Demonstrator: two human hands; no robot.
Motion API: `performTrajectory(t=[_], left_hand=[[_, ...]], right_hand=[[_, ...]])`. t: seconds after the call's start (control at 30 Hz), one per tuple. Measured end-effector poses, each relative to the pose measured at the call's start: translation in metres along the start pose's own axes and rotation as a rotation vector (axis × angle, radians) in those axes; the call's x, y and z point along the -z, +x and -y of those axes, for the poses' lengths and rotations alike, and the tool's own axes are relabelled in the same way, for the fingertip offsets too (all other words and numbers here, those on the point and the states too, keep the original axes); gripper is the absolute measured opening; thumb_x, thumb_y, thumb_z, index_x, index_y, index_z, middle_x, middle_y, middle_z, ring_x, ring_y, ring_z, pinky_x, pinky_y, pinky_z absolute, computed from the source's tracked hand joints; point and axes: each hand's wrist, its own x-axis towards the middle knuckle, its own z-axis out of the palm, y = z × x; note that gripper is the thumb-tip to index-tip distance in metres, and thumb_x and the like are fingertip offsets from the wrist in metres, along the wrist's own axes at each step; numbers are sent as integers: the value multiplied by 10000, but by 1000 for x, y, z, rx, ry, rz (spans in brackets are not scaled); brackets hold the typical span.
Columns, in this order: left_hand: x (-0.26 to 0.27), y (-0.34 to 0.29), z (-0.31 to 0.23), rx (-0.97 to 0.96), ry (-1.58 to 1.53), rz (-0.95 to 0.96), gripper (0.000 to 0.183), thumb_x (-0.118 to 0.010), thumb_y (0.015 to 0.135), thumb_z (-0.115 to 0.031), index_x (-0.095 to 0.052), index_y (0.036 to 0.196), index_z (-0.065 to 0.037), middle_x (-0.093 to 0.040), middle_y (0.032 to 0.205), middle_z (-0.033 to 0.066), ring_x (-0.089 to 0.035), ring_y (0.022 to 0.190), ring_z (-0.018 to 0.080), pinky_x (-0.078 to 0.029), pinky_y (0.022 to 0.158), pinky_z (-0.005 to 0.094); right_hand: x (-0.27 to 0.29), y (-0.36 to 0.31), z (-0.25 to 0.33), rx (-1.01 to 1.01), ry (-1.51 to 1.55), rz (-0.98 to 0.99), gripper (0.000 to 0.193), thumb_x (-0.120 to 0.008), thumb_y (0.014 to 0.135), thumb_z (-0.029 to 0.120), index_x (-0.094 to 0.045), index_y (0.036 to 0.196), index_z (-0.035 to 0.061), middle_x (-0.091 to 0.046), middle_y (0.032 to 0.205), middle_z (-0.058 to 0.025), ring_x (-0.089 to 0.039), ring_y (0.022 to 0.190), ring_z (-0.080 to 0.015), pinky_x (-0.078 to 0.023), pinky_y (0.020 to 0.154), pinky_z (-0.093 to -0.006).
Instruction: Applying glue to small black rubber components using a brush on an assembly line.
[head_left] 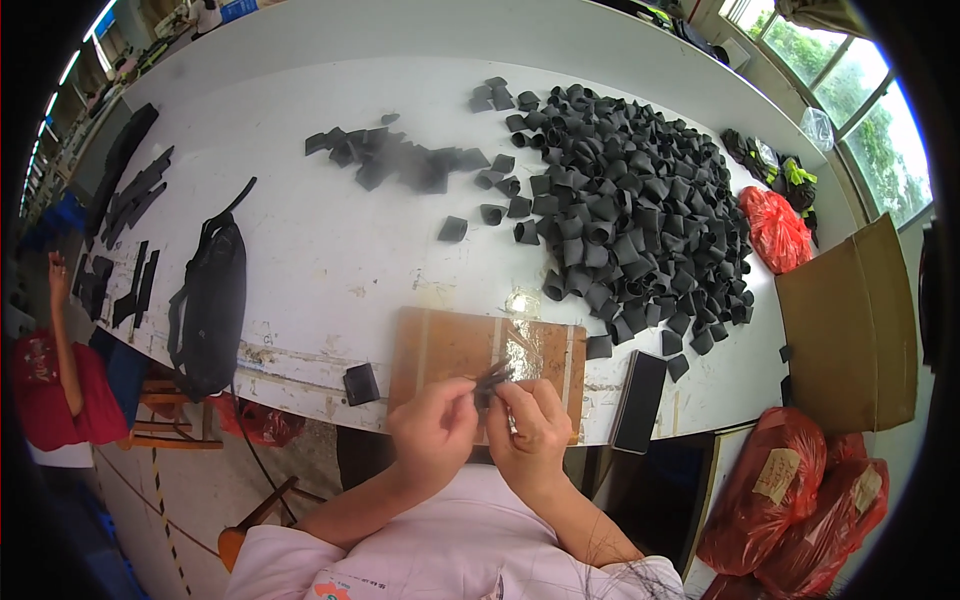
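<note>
Both my hands meet over a brown board (420,350) at the table's near edge. Between their fingertips is a small black piece of material (488,384), its exact shape partly covered by my fingers. My left hand (436,428) pinches it from one side and my right hand (530,428) from the other. Left of the board lies a flat black piece (361,384). Beyond and to the right spreads a big heap of short black tube-like loops (630,200). A looser group of flat black pieces (430,170) lies toward the table's far middle.
A dark phone-like slab (638,402) lies right of the board. A black bag (212,300) and black strips (135,195) occupy the left side. Red plastic bags (765,490) and a cardboard sheet (850,330) stand at the right. Another person in red (70,390) is at far left.
</note>
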Motion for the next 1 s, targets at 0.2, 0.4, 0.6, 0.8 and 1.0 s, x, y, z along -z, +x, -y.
performTrajectory(t=[0.2,0.4,0.6,0.8,1.0], left_hand=[[21,23,-8,914,-1231,242,194,-558,732,82,-518,898,-10,-600,751,70,-430,477,22,-291,388,156],[10,10,-16,255,-332,149,125,-483,767,102,-504,863,26,-590,763,100,-492,530,27,-377,419,175],[24,45,-27,786,-1303,231,157,-448,777,81,-490,915,20,-601,781,148,-353,363,10,-273,332,174],[20,55,-4,979,-1536,331,158,-486,836,-13,-513,991,-20,-539,696,32,-311,341,17,-237,318,181],[17,50,-12,345,-645,222,269,-544,829,-61,-496,1089,-10,-587,846,48,-503,618,105,-408,544,213]], right_hand=[[9,2,-4,-584,886,111,43,-623,761,14,-589,753,-11,-493,721,14,-454,648,-74,-369,564,-216],[18,4,-10,-864,1458,412,122,-601,819,148,-587,771,37,-450,693,44,-348,589,-42,-269,511,-185],[40,44,15,-511,891,391,242,-514,894,233,-504,738,49,-441,681,47,-367,595,-43,-297,522,-194],[20,62,-17,-688,1100,549,206,-534,885,233,-540,772,61,-444,627,68,-327,533,-3,-242,454,-168],[20,52,-11,-381,694,316,184,-535,874,191,-551,820,16,-495,680,-2,-411,537,-49,-323,484,-195]])
